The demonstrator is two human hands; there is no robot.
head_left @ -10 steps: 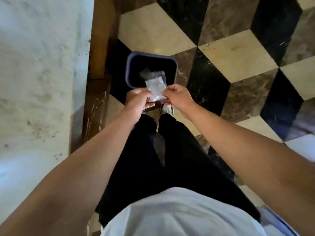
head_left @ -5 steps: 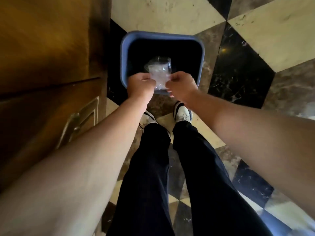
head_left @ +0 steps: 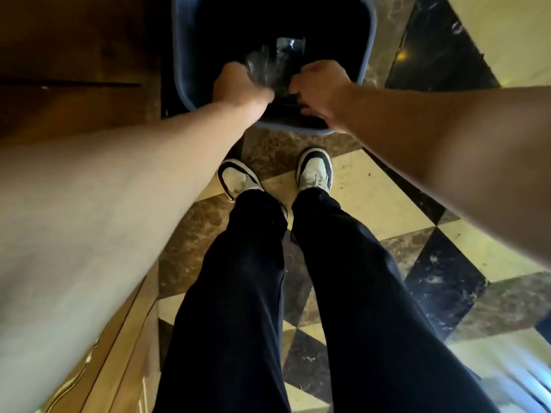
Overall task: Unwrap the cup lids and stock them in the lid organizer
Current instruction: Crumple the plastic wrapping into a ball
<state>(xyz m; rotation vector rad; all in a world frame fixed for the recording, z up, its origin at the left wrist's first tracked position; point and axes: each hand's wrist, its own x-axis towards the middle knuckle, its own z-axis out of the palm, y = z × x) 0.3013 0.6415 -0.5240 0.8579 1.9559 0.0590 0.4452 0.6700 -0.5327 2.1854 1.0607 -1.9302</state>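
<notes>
While you stand over the bin [head_left: 368, 40], your left hand [head_left: 238, 86] and right hand [head_left: 320, 84] are both down inside its mouth, fingers curled tight and clamped on the two sides of the clear plastic wrapper [head_left: 272, 65], which hangs crumpled between your fists just above the dark interior. That wrapper is the only task item in view: no cup lids and no lid organizer show anywhere here, so you cannot confirm from this view whether the lids are already stocked. Judging by an empty-looking wrapper held over a waste bin, you seem to be at the disposal step, with the unwrapping behind you for this pack at least; what looks like a second scrap of clear plastic [head_left: 290, 46] lies deeper in the bin, though the blur and darkness make that uncertain. Letting go of the wrapper is what remains here, and any stocking must happen elsewhere, out of frame. Around you, a wooden cabinet [head_left: 74, 55] stands close on your left, just beside the bin, and the checkered marble floor [head_left: 387, 201] spreads to the right. Your shoes [head_left: 314, 171] sit near the bin's front edge. Nothing blocks the drop; the cabinet only narrows your room on the left.
</notes>
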